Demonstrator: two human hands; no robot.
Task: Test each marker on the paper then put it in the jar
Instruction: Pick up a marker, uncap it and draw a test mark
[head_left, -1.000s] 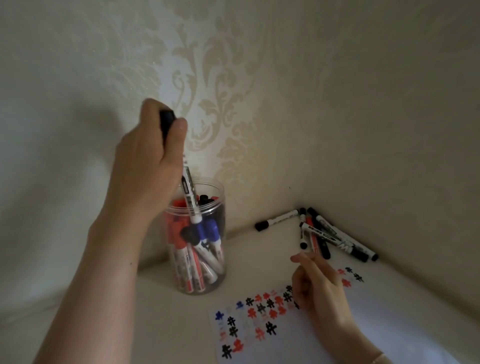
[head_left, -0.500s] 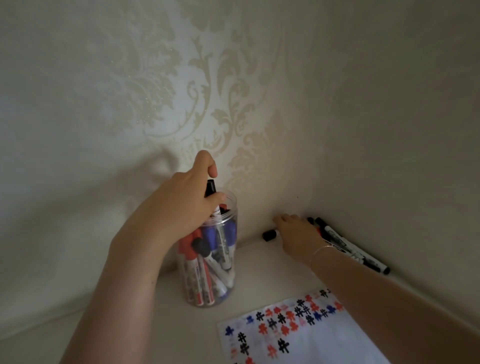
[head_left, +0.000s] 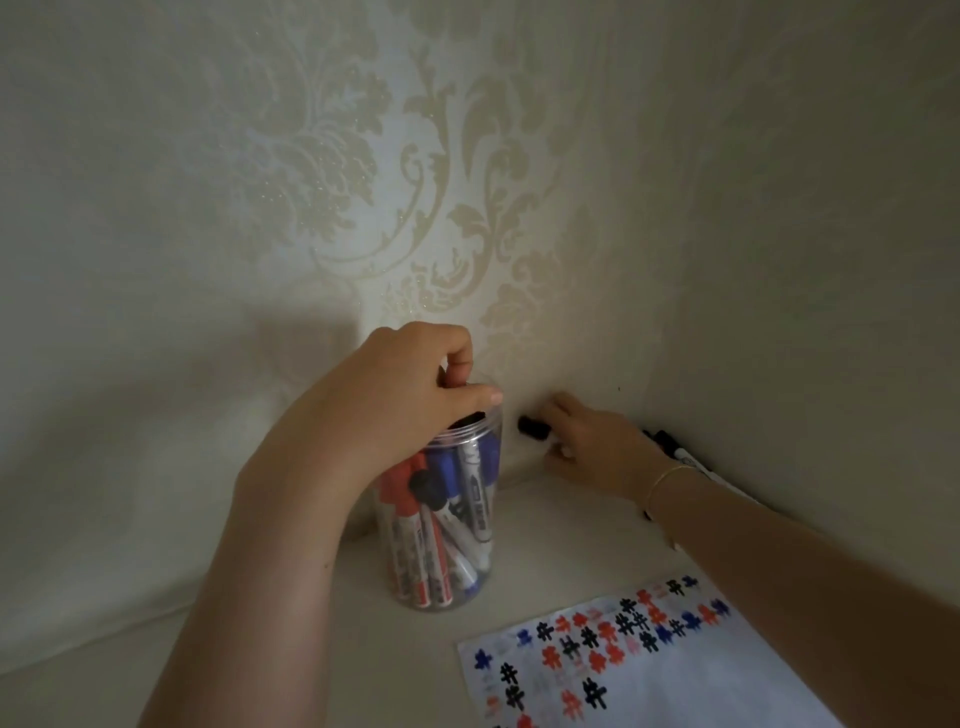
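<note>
Two hands are at work at mid-frame. Left hand (head_left: 395, 384) sits over the mouth of the clear jar (head_left: 441, 525), fingers curled; whether it holds anything cannot be told. Right hand (head_left: 592, 441) grips a black-capped marker (head_left: 534, 427) by the wall. More markers (head_left: 675, 452) lie right of it. Marked paper (head_left: 675, 675) lies lower right.

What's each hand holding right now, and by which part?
The left hand sits over the jar mouth; whether it grips a marker cannot be told. The right hand closes on a black-capped marker along its barrel, the cap end free.
</note>
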